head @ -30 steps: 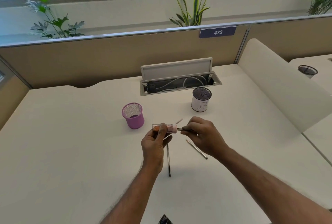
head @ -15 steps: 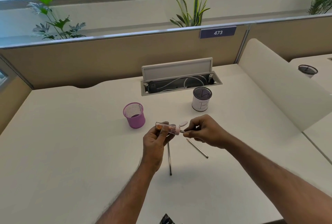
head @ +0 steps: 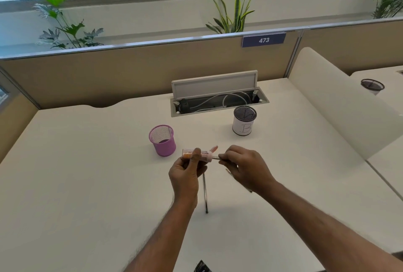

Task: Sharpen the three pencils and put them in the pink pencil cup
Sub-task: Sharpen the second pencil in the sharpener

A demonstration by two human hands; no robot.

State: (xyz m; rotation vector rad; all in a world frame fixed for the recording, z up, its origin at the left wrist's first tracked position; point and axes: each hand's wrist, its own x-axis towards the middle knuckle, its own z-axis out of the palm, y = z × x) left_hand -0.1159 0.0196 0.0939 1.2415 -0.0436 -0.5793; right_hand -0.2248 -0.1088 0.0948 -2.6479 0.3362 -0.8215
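While our left hand (head: 185, 173) grips a clear plastic tube sharpener with a pink end (head: 204, 154), thumb curled over its barrel, our right hand (head: 246, 167) pinches a thin grey pencil (head: 216, 157) whose front end sits in the sharpener's pink mouth. We hold both just above the white counter (head: 87, 173), near its middle. A small pink piece (head: 214, 148) sticks up just behind the pink end; we cannot tell whether it is joined to the sharpener.

Below our hands a second grey pencil (head: 205, 195) lies flat on the counter, running toward us. A third grey pencil (head: 228, 171) lies slanted beneath our right hand, mostly hidden by it. The pink wire-mesh pencil cup (head: 163, 140) stands upright just left of the sharpener.

Farther back on the right stands a dark mesh cup wrapped in white paper (head: 243, 122) marked with a B. Behind it is an open cable hatch (head: 218, 101), lid raised, white cords inside. A tan partition (head: 130, 75) with a blue sign (head: 263, 40) reading 473 lines the counter's far edge, and green plants (head: 235, 9) stand beyond it.
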